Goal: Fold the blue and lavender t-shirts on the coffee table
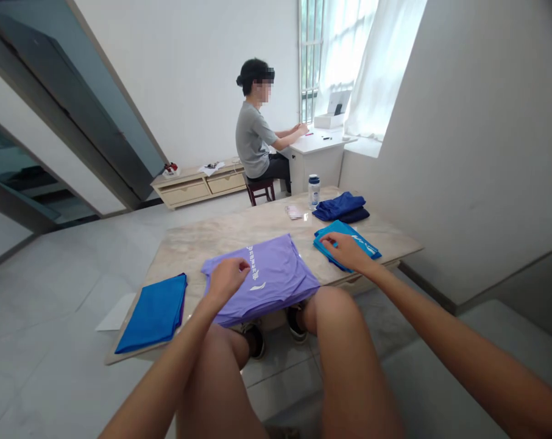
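A purple shirt point(276, 274) with white print lies partly folded on the low marble table point(212, 235), its near edge hanging over the front. My left hand point(225, 277) is closed on the shirt's left edge, fingers curled. My right hand point(346, 250) rests on a folded light-blue shirt point(349, 235) to the right, fingers bent and pinching its near edge. My bare knees are right below the table's front edge.
A folded blue cloth point(155, 314) lies at the table's left corner. A dark blue folded pile point(340, 207), a plastic bottle point(314, 191) and a small packet point(295, 211) stand at the far side. Another person point(258, 143) sits at a white desk point(315, 155) by the window.
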Available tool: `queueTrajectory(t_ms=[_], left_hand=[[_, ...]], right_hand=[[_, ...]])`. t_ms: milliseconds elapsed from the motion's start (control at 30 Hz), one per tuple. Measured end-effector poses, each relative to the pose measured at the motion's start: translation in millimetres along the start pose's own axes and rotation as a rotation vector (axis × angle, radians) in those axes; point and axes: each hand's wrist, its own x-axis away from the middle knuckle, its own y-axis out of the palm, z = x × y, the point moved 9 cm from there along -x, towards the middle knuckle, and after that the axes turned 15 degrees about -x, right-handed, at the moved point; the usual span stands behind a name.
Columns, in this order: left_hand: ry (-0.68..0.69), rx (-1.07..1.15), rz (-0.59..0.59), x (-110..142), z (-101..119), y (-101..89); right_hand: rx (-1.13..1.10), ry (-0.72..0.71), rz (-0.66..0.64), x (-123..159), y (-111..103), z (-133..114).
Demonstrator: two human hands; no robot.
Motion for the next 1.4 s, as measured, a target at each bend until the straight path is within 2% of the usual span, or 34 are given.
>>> queueTrajectory(t_ms=[67,133,233,300,367,467,567,700,833,933,1067,1167,1233,1300,1400], left_hand=[[0.033,-0.024,-0.12,-10.6,42.6,28.8],[0.072,-0.031,-0.211,-20.4,76.9,59.6],[0.11,-0.03,-0.296,-37.0,113.5,97.5],[0.12,-0.022,-0.342,-47.8,134.1,117.1],[0.111,-0.003,-0.374,-56.7,154.7,132.8],[0.069,0.046,-0.384,-66.1,181.5,148.8],[0.048,0.093,-0.392,-73.4,194.9,157.5],[0.007,0.13,-0.425,-83.5,184.7,159.7],[-0.002,0.216,-0.448,-84.1,176.0,153.9],[0.034,0.395,-0.399,-78.0,181.5,144.9],[0.01,0.627,-0.25,-68.6,175.2,128.2],[-0.16,0.84,-0.118,-60.4,143.7,119.5],[-0.325,1.014,-0.072,-50.1,114.9,123.3],[-0.456,1.179,-0.084,-36.3,90.0,133.9],[-0.532,1.298,-0.148,-15.3,62.7,149.3]], right_hand=[[-0.122,0.128,0.058,-28.6,-0.5,7.5],[-0.266,0.303,0.089,-49.2,14.0,25.4],[-0.388,0.515,0.139,-58.2,49.4,60.5],[-0.364,0.573,0.166,-54.1,70.6,83.6],[-0.316,0.608,0.173,-46.5,85.7,106.5],[-0.261,0.642,0.159,-38.2,94.8,136.4],[-0.255,0.695,0.114,-35.9,99.2,158.1],[-0.337,0.813,0.033,-36.2,118.8,168.8],[-0.463,0.925,-0.08,-41.2,149.8,156.7],[-0.452,0.99,-0.101,-44.2,161.7,145.7],[-0.381,1.005,-0.006,-49.2,160.4,133.6],[-0.426,0.962,0.085,-59.9,156.4,117.6],[-0.495,0.916,0.127,-70.9,155.1,101.4],[-0.565,0.866,0.137,-82.4,157.2,81.4],[-0.613,0.8,0.109,-95.4,169.4,49.3]])
